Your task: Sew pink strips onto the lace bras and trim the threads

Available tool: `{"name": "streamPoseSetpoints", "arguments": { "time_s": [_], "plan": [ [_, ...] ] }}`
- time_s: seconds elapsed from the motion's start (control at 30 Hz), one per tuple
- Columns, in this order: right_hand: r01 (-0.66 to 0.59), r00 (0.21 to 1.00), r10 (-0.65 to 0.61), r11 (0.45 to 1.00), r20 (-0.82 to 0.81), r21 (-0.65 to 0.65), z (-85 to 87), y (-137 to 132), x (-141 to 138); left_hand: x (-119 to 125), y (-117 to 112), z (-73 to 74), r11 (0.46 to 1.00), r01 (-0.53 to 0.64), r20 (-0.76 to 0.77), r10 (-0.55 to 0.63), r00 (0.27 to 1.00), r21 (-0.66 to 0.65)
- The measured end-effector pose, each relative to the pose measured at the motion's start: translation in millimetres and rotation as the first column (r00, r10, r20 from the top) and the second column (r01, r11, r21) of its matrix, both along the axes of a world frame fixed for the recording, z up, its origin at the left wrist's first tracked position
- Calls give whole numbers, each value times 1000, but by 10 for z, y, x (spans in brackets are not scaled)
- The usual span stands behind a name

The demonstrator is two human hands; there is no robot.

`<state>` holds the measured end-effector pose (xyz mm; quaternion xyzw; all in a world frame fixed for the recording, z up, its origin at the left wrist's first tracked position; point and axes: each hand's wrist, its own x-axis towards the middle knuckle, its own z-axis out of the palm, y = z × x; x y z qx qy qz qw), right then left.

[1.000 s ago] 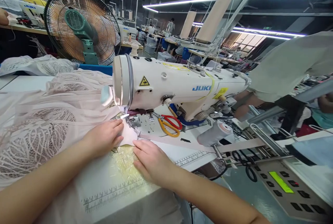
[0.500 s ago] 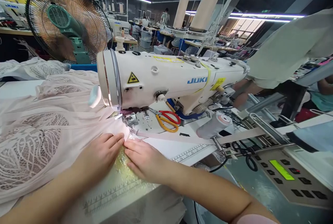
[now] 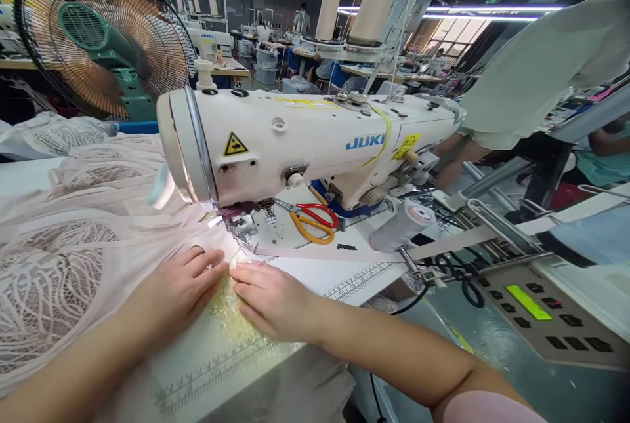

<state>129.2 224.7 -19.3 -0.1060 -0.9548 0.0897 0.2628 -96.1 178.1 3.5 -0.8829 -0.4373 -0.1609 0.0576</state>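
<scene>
My left hand [image 3: 180, 288] lies flat, fingers stretched out, on the edge of a pale pink lace fabric [image 3: 63, 259] just in front of the presser foot [image 3: 235, 225] of a white JUKI sewing machine [image 3: 305, 141]. Beside it, my right hand [image 3: 268, 298] also rests flat, its fingertips almost touching the left hand's. A pink strip [image 3: 344, 254] runs from the needle area off to the right. Neither hand grips anything.
Red and orange scissors [image 3: 315, 220] lie on the machine bed beside a grey thread spool [image 3: 401, 225]. A control panel [image 3: 541, 311] with a green display sits at the right. A standing fan [image 3: 98, 36] is behind the fabric. Another person [image 3: 531, 82] stands at the right.
The fabric edge has slid away under the machine head, and both hands have drawn back toward me and closer together. The view has shifted, so the machine sits further left.
</scene>
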Motion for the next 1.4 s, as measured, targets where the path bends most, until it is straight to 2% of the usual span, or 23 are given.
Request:
{"name": "streamPoseSetpoints", "arguments": {
  "time_s": [0.23,0.57,0.8,0.97,1.13,1.4],
  "plan": [
    [13,1000,-13,1000,9,-12,-15,1,4,44,24,-17,999,17,-5,-17,1000,33],
    [15,1000,-15,999,15,-41,-12,-5,10,22,54,3,999,-4,21,5,1000,-32],
    [0,1000,0,999,-1,-49,-3,-5,14,-33,147,50,1000,-21,13,21,1000,-12],
    [-12,1000,14,995,24,-97,14,-3,23,-108,176,1,996,-64,26,66,997,-54],
    [-13,999,16,992,29,-125,18,-4,24,-202,181,-57,996,-47,12,48,999,-78],
    [-12,1000,14,995,14,-102,3,-5,26,-299,253,-94,997,-51,-77,47,996,-49]
  ]
}}
